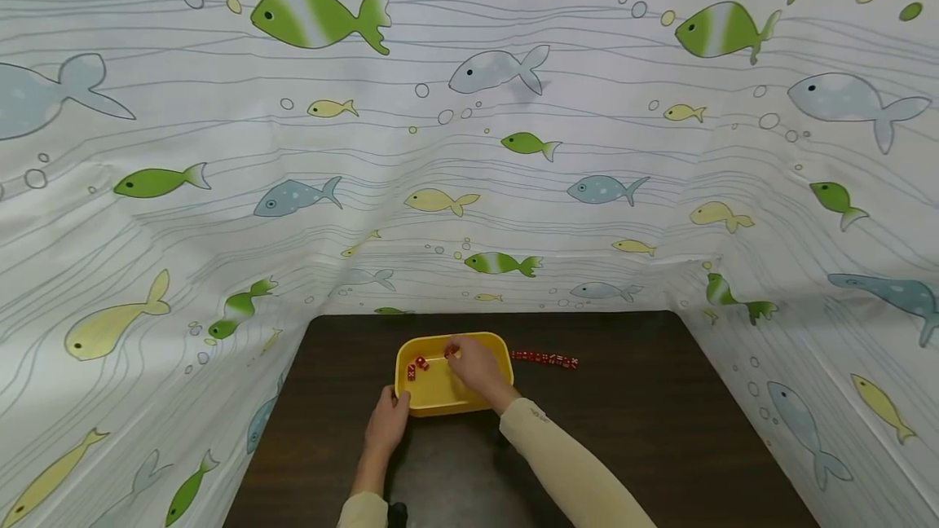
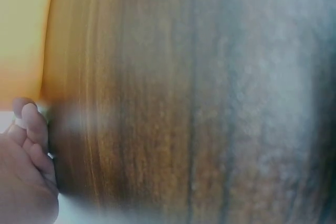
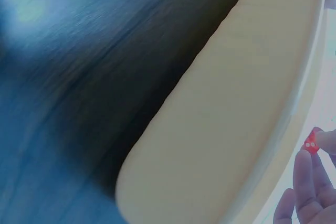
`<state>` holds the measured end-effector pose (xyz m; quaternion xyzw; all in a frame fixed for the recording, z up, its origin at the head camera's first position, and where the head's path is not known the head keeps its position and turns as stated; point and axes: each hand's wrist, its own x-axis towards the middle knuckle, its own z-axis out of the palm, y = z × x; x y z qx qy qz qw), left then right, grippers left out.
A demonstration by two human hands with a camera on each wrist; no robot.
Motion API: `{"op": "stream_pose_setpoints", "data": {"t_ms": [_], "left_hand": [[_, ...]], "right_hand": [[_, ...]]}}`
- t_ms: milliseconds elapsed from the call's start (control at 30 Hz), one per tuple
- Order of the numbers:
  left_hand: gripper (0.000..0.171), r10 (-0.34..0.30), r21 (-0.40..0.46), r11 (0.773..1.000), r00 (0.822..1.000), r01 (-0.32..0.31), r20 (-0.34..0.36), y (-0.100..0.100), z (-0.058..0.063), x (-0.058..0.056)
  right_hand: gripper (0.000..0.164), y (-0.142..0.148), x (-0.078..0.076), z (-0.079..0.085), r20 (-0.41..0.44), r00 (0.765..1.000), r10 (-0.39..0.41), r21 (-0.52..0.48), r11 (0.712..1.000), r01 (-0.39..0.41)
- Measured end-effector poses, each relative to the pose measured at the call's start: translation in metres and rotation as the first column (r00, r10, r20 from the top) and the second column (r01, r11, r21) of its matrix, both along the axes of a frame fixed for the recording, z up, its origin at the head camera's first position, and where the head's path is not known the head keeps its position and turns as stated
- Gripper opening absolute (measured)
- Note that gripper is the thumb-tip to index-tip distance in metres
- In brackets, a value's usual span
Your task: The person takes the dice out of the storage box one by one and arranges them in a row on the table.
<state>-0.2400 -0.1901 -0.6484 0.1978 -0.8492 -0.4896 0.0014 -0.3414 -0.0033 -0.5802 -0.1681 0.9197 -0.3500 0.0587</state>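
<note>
A yellow tray [image 1: 443, 407] stands on the dark table, with a few red dice [image 1: 412, 371] lying in its left part. My left hand [image 1: 387, 420] grips the tray at its front left corner, thumb at the rim; in the left wrist view its fingers [image 2: 35, 124] are at the tray's edge. Over the inside of the tray, my right hand [image 1: 477, 367] pinches a red die [image 3: 311, 142] with white pips between thumb and fingertips. To the right of the tray, a row of red dice [image 1: 545, 358] lies on the table.
The dark wood table [image 1: 631, 430] reaches back to a white cloth [image 1: 411, 145] printed with fish, which hangs behind it and on both sides. A grey patch [image 1: 462, 471] lies at the table's front, between the forearms.
</note>
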Motion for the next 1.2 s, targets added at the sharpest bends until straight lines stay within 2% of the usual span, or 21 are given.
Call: {"op": "stream_pose_setpoints", "data": {"t_ms": [133,333,733,1033,1200], "left_hand": [[0.061,-0.002,0.003,1.0,1.0,0.002,0.0,0.0,-0.001,0.0],[0.06,0.012,0.007,1.0,1.0,-0.012,0.0,-0.001,-0.005,-0.001],[0.06,-0.008,-0.008,1.0,1.0,0.009,0.006,0.0,-0.001,0.0],[0.059,-0.018,-0.008,1.0,1.0,0.017,-0.012,0.0,-0.001,0.0],[0.06,-0.018,-0.007,1.0,1.0,0.018,-0.006,0.0,0.0,0.001]], "right_hand": [[0.021,0.009,-0.004,-0.001,0.007,1.0,-0.015,-0.034,0.999,0.015],[0.018,0.02,-0.008,0.0,-0.044,0.998,-0.047,-0.024,0.999,0.046],[0.015,0.048,-0.005,0.012,-0.089,0.991,-0.104,-0.099,0.99,0.095],[0.016,0.068,-0.011,0.006,-0.093,0.984,-0.152,-0.145,0.98,0.137],[0.019,0.081,-0.013,0.001,-0.063,0.982,-0.177,-0.163,0.973,0.165]]}}
